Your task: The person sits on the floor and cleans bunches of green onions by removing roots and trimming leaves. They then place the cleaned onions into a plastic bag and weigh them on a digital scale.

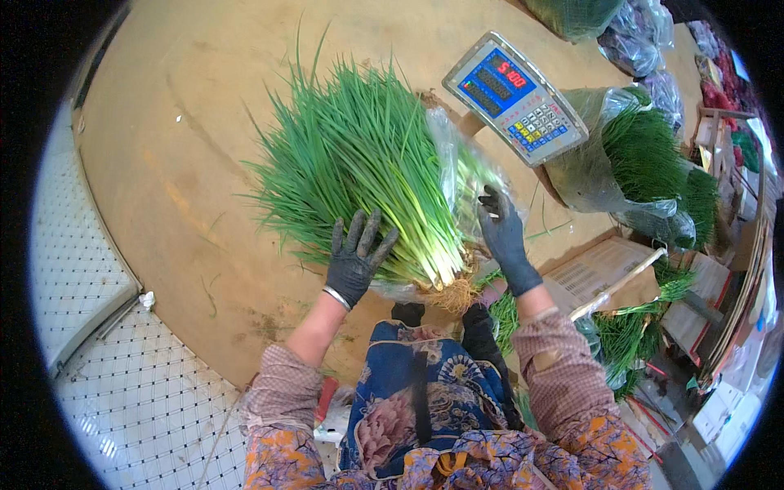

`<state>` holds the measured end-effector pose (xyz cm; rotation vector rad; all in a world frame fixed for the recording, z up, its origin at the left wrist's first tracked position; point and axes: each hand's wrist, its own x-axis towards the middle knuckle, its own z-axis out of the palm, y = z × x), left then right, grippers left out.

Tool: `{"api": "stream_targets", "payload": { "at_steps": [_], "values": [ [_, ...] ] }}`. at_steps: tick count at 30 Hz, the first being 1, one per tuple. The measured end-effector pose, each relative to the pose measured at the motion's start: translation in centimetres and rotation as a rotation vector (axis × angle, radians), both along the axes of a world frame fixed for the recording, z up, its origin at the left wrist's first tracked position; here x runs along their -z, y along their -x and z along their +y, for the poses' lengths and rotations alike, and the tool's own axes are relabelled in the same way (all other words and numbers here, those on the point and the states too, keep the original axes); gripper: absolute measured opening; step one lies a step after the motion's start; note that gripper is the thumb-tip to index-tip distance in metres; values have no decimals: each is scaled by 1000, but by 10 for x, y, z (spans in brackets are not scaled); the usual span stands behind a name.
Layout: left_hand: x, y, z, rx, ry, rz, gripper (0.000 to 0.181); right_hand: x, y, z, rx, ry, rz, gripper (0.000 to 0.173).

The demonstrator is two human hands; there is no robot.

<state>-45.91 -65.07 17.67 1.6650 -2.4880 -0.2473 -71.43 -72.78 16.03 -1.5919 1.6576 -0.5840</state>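
A large pile of green onions [367, 153] lies before me, leaves fanned away from me. Its pale stems and tangled roots [453, 295] are towards my legs. My left hand [361, 257], in a dark work glove, rests on the pile's near left side with fingers spread and nothing gripped. To the right of the stems is my right hand [501, 223], also gloved, its fingers apart. It is over a clear plastic bag [450, 159] along the pile's right side; whether the fingertips touch the plastic cannot be seen. Pale stems show blurred through the bag.
A digital scale's display head [514, 98] stands beyond my right hand, its screen lit. At the right are wrapped bundles of thin greens [646, 156], a cardboard box [597, 269] and loose greens [631, 337]. White tiled flooring [147, 398] borders the brown surface [184, 184] at left.
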Motion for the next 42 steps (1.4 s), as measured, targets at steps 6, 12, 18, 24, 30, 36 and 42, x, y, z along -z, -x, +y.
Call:
{"api": "stream_targets", "payload": {
  "at_steps": [6, 12, 18, 24, 30, 36, 42],
  "values": [
    [-26, 2, -28, 305, 2, -58, 49, 22, -18, -40, -89, -430, 251, 55],
    [-12, 9, -70, 490, -77, -18, 51, 42, -25, -48, -160, -368, 291, 41],
    [3, 2, -83, 495, -185, -24, 59, 62, -1, 8, 716, -546, -949, 25],
    [6, 6, -92, 546, -112, -82, 83, 53, 38, 26, 491, -323, -569, 38],
    [15, 5, -94, 531, -246, -61, 88, 29, 57, 29, -64, -349, 421, 38],
    [23, 3, -94, 520, -251, -13, 91, 34, 90, 66, 56, -521, 524, 22],
    [15, 7, -100, 506, -360, -6, 90, 44, 69, 75, 988, -640, -835, 19]
  ]
}}
